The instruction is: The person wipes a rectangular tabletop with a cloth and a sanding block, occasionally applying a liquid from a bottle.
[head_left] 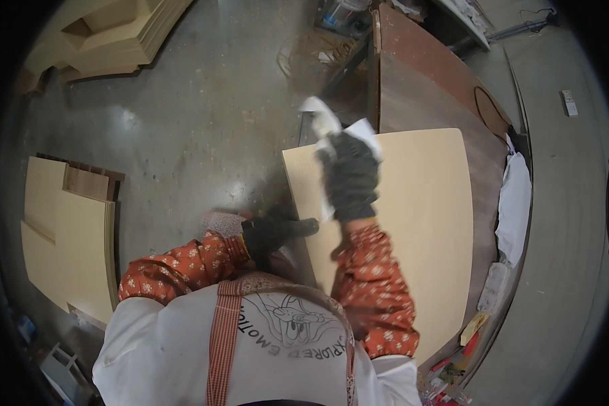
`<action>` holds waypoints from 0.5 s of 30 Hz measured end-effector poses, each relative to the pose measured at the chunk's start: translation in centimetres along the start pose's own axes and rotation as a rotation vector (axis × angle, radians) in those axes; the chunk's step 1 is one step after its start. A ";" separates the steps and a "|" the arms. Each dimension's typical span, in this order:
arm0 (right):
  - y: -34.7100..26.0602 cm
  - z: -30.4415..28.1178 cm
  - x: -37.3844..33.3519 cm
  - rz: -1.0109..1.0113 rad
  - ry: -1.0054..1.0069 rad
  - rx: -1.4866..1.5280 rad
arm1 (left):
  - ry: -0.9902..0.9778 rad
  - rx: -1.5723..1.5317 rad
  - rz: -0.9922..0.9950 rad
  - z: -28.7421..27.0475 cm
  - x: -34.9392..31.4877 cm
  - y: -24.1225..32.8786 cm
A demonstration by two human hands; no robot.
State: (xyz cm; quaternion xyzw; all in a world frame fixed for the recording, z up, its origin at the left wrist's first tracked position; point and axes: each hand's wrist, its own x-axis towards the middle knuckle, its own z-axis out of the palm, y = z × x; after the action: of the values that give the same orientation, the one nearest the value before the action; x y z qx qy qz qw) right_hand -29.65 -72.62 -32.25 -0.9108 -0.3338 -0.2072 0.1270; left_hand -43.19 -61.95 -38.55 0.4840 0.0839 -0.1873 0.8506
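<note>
A pale wood board (419,223) with a curved right edge lies flat on the worktable in front of me. My right hand (348,176), in a dark grey work glove, is closed on a white cloth (363,130) above the board's far left part. Motion blurs the hand and the cloth slightly. My left hand (277,233), gloved too, is at the board's left edge. One of its digits lies over the edge; its other fingers are mostly hidden.
A brown-topped worktable (419,81) extends beyond the board. White plastic sheeting (514,203) lies along its right edge. Cut wood panels are stacked at left (68,237) and far left (122,40). Small coloured items (453,369) lie at near right.
</note>
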 end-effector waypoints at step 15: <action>4.7 0.7 3.7 0.113 -0.068 0.155 | 0.028 0.171 -0.059 -0.5 -0.2 -2.1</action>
State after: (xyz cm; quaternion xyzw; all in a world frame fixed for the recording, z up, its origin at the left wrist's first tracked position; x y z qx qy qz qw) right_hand -23.73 -73.80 -31.63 -0.9221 -0.3012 -0.1420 0.1971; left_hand -44.17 -62.42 -40.41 0.5546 0.0939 -0.2119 0.7992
